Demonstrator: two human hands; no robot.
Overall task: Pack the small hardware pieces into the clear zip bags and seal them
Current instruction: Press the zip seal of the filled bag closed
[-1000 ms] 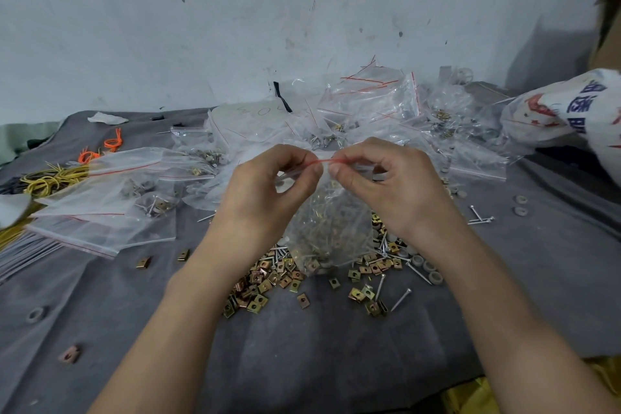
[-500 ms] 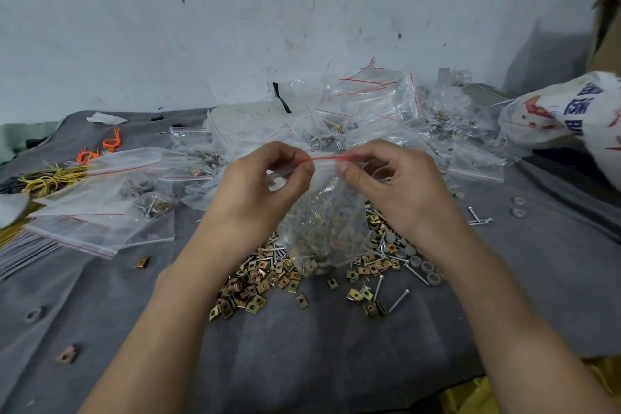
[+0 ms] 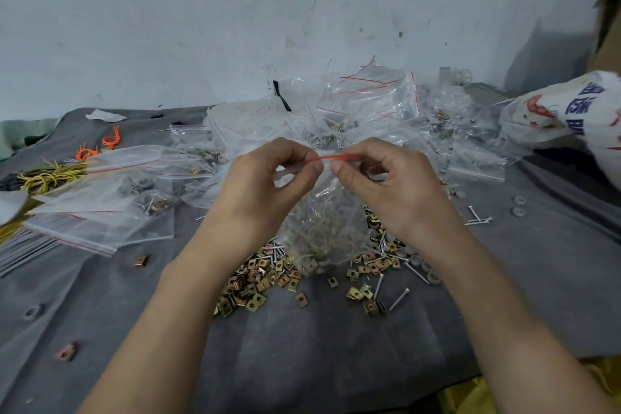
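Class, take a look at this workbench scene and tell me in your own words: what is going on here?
A person is closing a clear zip bag of small hardware. The left grip and right grip, both bare hands, pinch its red zip strip at the top; whether it is fully sealed cannot be told. Below it, loose brass-coloured clip nuts and screws lie on the grey cloth. Filled bags are heaped behind.
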